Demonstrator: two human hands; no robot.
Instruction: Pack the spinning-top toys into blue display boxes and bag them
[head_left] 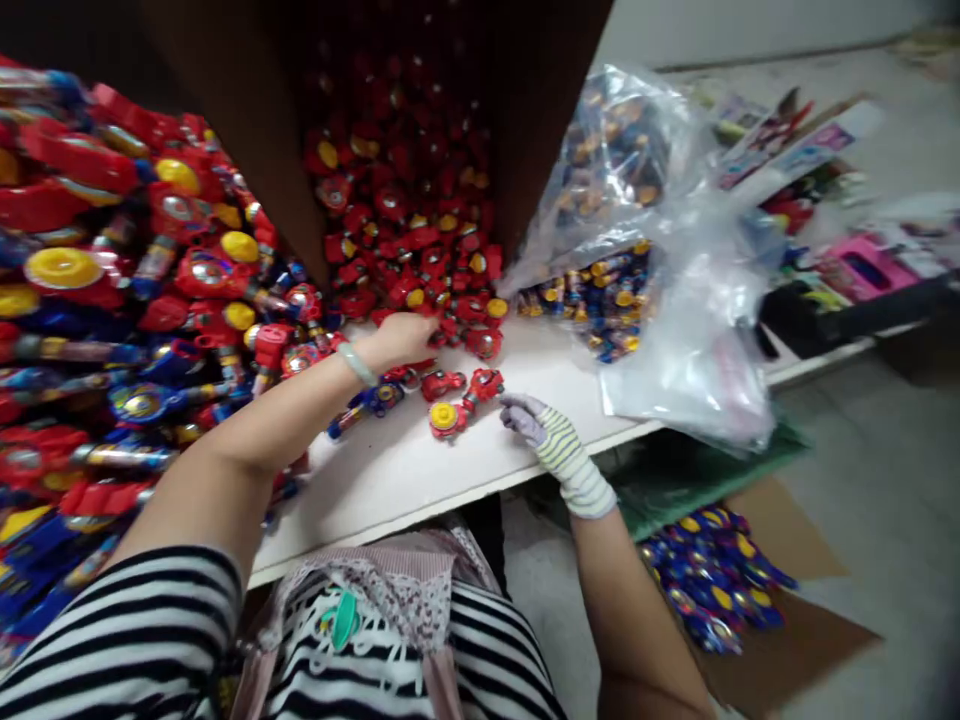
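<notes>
My left hand (pixel 405 338), bare with a pale bangle on the wrist, is at the front of a heap of red plastic toy pieces (pixel 397 225). Its fingers are curled down among the pieces, and what they hold is hidden. My right hand (pixel 529 420), in a striped glove with greyish fingers, is at the table's front edge with its fingers apart and nothing seen in them. Just left of its fingertips lies a red toy piece with a yellow disc (pixel 444 417). A blue toy piece (pixel 384 398) lies below my left wrist.
A big pile of red and blue toys (pixel 150 290) covers the left side. Right of the dark-walled box (pixel 559 60) are a clear bag (pixel 622 150) and loose blue-yellow toys (pixel 600 295). Plastic bags (pixel 697 370) overhang the white table (pixel 382 470). An open carton (pixel 787 640) holds blue toys below.
</notes>
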